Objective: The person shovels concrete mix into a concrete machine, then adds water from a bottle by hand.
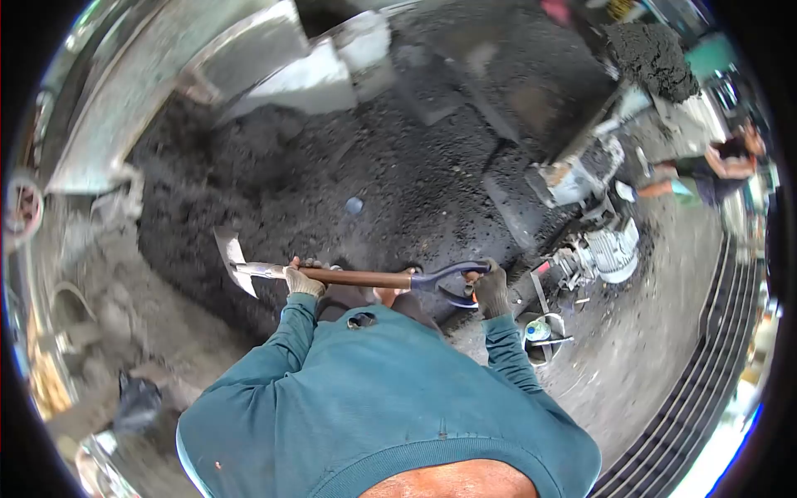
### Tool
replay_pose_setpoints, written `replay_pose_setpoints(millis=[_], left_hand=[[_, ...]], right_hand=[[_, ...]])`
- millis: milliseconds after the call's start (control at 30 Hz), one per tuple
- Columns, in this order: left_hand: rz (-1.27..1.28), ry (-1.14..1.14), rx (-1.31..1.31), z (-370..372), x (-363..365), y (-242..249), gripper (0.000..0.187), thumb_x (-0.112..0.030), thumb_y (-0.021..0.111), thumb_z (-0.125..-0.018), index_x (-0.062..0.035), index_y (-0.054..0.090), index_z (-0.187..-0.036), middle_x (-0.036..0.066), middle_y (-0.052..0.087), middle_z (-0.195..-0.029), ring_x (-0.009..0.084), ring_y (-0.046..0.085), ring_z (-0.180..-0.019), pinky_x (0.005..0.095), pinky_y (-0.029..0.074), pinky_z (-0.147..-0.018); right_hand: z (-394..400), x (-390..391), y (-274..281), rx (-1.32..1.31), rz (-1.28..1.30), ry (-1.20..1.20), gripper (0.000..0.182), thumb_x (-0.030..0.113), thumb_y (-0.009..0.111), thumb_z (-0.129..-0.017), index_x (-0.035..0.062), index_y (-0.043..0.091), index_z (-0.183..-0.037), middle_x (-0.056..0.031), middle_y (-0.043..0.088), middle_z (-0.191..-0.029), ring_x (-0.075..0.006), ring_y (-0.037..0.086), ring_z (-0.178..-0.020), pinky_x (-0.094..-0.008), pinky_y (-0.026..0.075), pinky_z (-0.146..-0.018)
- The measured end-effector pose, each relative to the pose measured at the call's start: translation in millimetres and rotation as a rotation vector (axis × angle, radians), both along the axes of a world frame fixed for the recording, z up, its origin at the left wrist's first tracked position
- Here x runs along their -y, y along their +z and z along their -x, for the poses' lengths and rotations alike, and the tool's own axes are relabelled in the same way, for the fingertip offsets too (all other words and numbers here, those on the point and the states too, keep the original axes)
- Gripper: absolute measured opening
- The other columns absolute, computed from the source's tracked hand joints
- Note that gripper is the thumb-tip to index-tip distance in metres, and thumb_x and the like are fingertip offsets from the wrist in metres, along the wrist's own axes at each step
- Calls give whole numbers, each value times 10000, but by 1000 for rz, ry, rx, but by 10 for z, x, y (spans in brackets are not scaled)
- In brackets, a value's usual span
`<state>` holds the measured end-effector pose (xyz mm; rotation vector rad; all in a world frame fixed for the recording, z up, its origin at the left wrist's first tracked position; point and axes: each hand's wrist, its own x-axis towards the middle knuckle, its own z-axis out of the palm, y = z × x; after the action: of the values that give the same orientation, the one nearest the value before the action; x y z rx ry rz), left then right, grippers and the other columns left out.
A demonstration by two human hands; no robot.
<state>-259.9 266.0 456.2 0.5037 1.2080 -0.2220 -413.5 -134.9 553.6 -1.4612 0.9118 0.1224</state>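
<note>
- Left hand [303,280], gloved, closed around the shovel [349,276] shaft just behind the blade.
- Right hand [492,289], dark glove, closed on the blue D-grip.
- Shovel level, spanning both hands, blade past the left hand over a dark sand heap [374,174].
- Motor [610,249] beyond right hand; bucket [544,334] just below it.

Wooden-shafted shovel [332,275], dull metal blade, cloth-gloved hands.

Foundry yard: black sand heap [398,183], motor [610,249]
</note>
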Motion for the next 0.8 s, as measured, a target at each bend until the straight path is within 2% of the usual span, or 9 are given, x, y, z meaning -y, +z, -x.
replay_pose_setpoints(millis=[100,267,367,533,633,667,700,733,800], left_hand=[[28,90,-32,378,-269,80,276,-339,559,-877,-101,540,-738,57,562,-662,257,562,-625,510,516,-734],[101,143,-120,863,-486,87,184,-303,557,-893,-126,526,-854,32,544,-671,242,574,-633,510,503,-890],[138,35,-16,1219,-817,-475,166,-249,600,-820,-102,527,-796,40,556,-691,247,574,-641,484,524,-829],[218,-110,75,1368,-1020,-507,99,-178,603,-819,-113,537,-784,81,596,-708,263,597,-656,456,534,-776],[274,9,196,1360,-1212,-181,56,-178,612,-824,-130,611,-853,68,584,-699,243,595,-657,437,534,-764],[361,48,285,1396,-1377,-403,156,-157,617,-832,-140,683,-972,53,582,-723,209,592,-689,404,529,-769],[203,-4,226,1287,-1394,-90,317,-125,621,-836,-143,673,-1148,29,591,-788,157,581,-737,361,528,-804],[643,39,210,1233,-1576,-209,368,-109,614,-845,-127,632,-1212,30,602,-836,141,580,-745,343,532,-803],[839,-31,100,1139,-1853,-400,368,-190,631,-865,-86,579,-1214,44,622,-890,156,600,-782,334,527,-722]], right_hand=[[-278,-302,274,92,308,354,224,98,793,-777,21,649,-931,-57,670,-770,-135,633,-675,-290,521,-597],[-518,-1433,1122,203,258,693,383,221,857,-727,32,655,-991,-77,692,-871,-161,669,-773,-299,538,-691],[-349,-2028,1185,355,230,887,454,282,863,-733,35,651,-1050,-108,693,-977,-208,679,-874,-329,538,-777],[-200,-2724,1271,464,198,979,597,362,835,-766,30,622,-1214,-146,677,-1087,-278,680,-955,-375,534,-838],[-350,-2803,890,480,-162,1023,585,380,785,-838,10,606,-1254,-119,658,-1068,-208,637,-974,-340,519,-843],[-454,-2786,695,353,-247,957,576,364,779,-846,6,601,-1260,-113,659,-1053,-195,631,-961,-328,517,-834],[-594,-2754,445,224,-330,887,568,348,774,-853,2,596,-1267,-106,661,-1038,-182,626,-949,-316,514,-824],[-772,-2695,96,292,4,945,545,309,773,-855,0,589,-1265,-105,670,-1059,-172,630,-936,-311,516,-820],[-1234,-2565,-553,-22,7,908,515,238,769,-847,-1,587,-1266,-115,694,-1026,-186,671,-890,-314,536,-784]])
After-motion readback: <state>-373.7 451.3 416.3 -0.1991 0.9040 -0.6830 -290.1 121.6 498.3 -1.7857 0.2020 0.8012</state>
